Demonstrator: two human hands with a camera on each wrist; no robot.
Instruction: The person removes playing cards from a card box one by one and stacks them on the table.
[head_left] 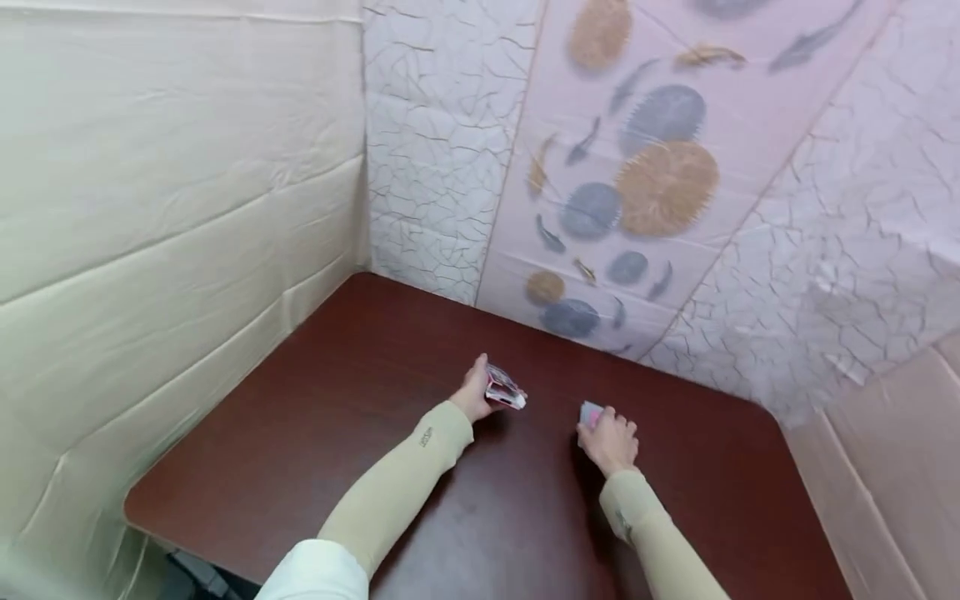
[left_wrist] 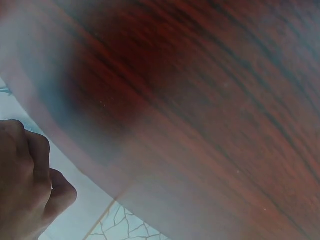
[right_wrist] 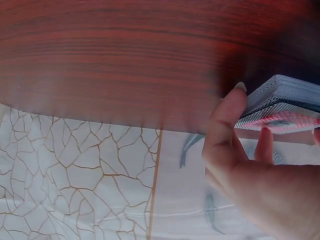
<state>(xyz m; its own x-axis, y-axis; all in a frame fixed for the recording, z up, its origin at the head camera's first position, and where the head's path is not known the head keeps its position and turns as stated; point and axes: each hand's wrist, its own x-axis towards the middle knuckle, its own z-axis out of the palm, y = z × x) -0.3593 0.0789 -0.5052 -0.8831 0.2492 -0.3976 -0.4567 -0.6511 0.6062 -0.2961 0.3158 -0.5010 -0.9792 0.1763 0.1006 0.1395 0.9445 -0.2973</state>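
Observation:
In the head view my left hand (head_left: 472, 392) grips a small red-and-white card box (head_left: 505, 389) above the table, with a dark opening at its near end. The left wrist view shows this hand (left_wrist: 30, 180) from behind, knuckles bent, and the box is hidden there. To the right, my right hand (head_left: 611, 442) holds a deck of playing cards (head_left: 590, 413). Seen in the right wrist view, the deck (right_wrist: 290, 95) is a thick stack with a patterned red-and-grey card outermost, pinched between the thumb and fingers of the right hand (right_wrist: 265, 185). The two hands are apart.
Both hands are over a dark red-brown wooden table (head_left: 315, 400) with rounded corners. A cream cloth wall (head_left: 187, 167) stands on the left. Behind the table hangs a crackle-patterned cloth (head_left: 442, 150) with a pink panel of fish and round shapes.

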